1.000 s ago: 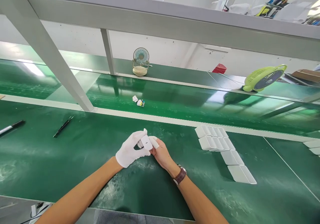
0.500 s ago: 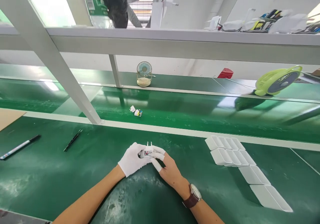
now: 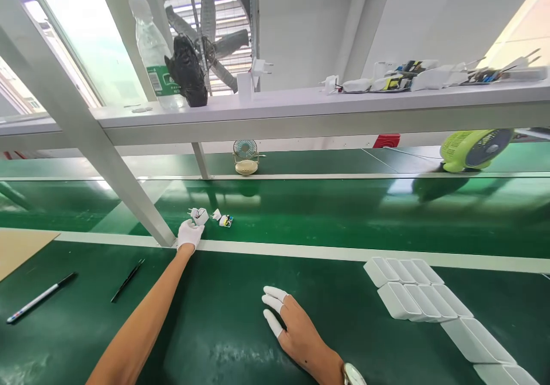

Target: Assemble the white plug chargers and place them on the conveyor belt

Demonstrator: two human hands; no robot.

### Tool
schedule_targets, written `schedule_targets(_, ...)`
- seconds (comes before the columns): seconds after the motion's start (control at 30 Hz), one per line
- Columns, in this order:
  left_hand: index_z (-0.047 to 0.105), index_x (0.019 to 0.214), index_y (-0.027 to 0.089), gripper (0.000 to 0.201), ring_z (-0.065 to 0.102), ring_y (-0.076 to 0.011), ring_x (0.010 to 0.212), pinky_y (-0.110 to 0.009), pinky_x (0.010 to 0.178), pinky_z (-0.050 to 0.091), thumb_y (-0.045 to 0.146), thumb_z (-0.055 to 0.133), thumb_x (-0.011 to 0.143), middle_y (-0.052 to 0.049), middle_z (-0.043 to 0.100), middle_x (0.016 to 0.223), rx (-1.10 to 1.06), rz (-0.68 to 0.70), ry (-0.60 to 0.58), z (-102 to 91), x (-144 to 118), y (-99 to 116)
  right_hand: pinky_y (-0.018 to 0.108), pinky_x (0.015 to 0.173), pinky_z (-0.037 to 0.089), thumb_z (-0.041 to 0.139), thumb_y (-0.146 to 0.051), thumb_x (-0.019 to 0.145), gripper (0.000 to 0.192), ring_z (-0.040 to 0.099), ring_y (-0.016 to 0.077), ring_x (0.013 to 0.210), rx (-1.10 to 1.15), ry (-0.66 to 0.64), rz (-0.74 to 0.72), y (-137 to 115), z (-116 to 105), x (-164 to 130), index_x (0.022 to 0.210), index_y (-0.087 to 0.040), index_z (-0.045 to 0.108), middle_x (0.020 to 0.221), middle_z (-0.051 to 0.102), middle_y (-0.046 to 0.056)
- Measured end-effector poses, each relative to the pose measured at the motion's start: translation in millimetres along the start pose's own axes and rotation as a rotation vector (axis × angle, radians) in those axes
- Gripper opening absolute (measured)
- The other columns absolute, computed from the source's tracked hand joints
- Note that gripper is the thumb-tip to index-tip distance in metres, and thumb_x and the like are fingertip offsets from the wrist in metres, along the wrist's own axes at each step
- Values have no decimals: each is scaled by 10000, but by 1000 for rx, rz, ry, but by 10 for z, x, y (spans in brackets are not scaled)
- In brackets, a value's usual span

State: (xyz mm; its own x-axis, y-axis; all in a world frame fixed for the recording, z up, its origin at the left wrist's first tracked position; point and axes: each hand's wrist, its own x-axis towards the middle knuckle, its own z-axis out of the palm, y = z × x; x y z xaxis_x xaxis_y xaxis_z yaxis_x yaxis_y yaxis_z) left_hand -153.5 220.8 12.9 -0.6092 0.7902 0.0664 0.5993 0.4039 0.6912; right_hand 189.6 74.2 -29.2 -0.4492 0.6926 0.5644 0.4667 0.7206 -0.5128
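Observation:
My left hand (image 3: 190,234), in a white glove, reaches out over the green belt. Its fingers are closed on a white plug charger (image 3: 200,216) whose casing is open at one side and whose pins point left. Just to the right on the belt lies a small circuit board with a white plug piece (image 3: 225,220). My right hand (image 3: 292,327), with white finger cots on several fingers, hovers above the green table, fingers spread and holding nothing. To its right stand rows of white plastic casings (image 3: 399,300).
Tweezers (image 3: 128,280) and a pen (image 3: 42,298) lie at the left. A slanted grey post (image 3: 124,181) stands close beside my left hand. Overhead, a shelf (image 3: 301,107) bears a bottle (image 3: 161,70) and charger parts. Beyond the belt sit two small fans (image 3: 246,157).
My left hand has carried the charger from the near table forward and left to the belt. My right hand has let go of it and opened. The view has tilted upward.

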Motion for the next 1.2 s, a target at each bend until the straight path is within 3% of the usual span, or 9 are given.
schedule_targets(0.1,638,1142,84,425,650,-273,1059,-387,942,512,339,730,815,-167,673,1138,17,41,-2,172,-104,-24,460,941,592,520,-153,946,326,695,263,1080,-2,-11,-16,16,9,8,1238,-263,618,1192,709,95)
schedule_targets(0.23,653,1146,162,567,577,-348,1212,-409,1038,439,330,837,637,-153,678,1188,50,135,-63,350,-139,135,469,941,590,524,-138,941,352,696,267,1070,-4,-14,-26,32,9,16,1253,-269,618,1183,713,94)
schedule_targets(0.43,631,1166,118,481,604,-335,1194,-435,1045,440,248,737,716,-185,695,1159,21,231,-168,346,-88,459,450,949,592,492,-147,963,371,685,251,1098,6,-16,-17,24,-6,17,1306,-262,577,1207,698,101)
schedule_targets(0.67,716,1122,237,537,717,-232,916,-325,848,579,129,743,597,-18,756,1022,-54,507,-650,226,-972,420,525,1023,518,557,-176,941,445,618,291,1217,-121,124,-48,109,-114,97,1379,-238,513,1264,665,134)
schedule_targets(0.8,669,1251,314,706,692,-248,1071,-358,948,564,53,624,597,-21,727,1189,-58,835,-999,74,-1345,391,586,1127,371,684,-318,879,558,515,318,1326,-162,-16,-60,126,-219,140,1390,-192,502,1321,629,157)
schedule_targets(0.9,637,1301,285,682,608,-275,1242,-416,1057,507,95,626,647,-62,643,1353,-22,968,-879,24,-1279,541,556,1159,300,715,-473,838,602,465,313,1358,-167,-162,-42,82,-219,117,1332,-177,540,1350,607,164)
schedule_targets(1.0,680,1222,260,470,644,-274,1178,-404,1042,516,265,659,752,-68,676,1289,-36,977,-684,169,-1261,869,484,1139,318,657,-428,885,412,560,266,1226,-208,-282,-21,53,-171,111,1214,-186,599,1202,678,129)
schedule_targets(1.07,681,1209,276,418,691,-245,1066,-357,960,561,323,646,795,-41,713,1203,-57,1000,-731,342,-1440,1120,454,1056,392,615,-368,896,279,617,267,1077,-261,-327,16,46,-146,125,1080,-158,635,1033,712,123)
schedule_targets(1.2,630,1294,334,519,718,-216,888,-305,805,576,252,654,782,-1,746,1042,-6,1155,-919,739,-2121,1574,394,917,460,576,-241,833,163,611,287,1061,-303,-317,37,29,-124,113,952,-157,647,1070,709,132)
